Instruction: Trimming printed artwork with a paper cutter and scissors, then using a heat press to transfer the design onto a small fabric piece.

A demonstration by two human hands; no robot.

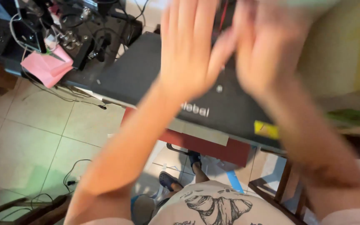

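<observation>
Press plate (142, 71), dark and flat, lies beneath left hand (190, 46) and right hand (267, 46).

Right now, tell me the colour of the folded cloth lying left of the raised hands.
Pink; the folded cloth shows in the head view, on the dark machine top.

A yellow sticker (266, 129) sits low on the right side of the frame, on the front edge of the big black machine (146, 71). It is a small box shape and looks blurry. Just left of the middle of the frame there is white writing (196, 111) printed on the black machine, partly hidden by an arm. A pale grey strip (205, 132), like tape, runs along the edge just under the writing. No screens or boxes show.
</observation>
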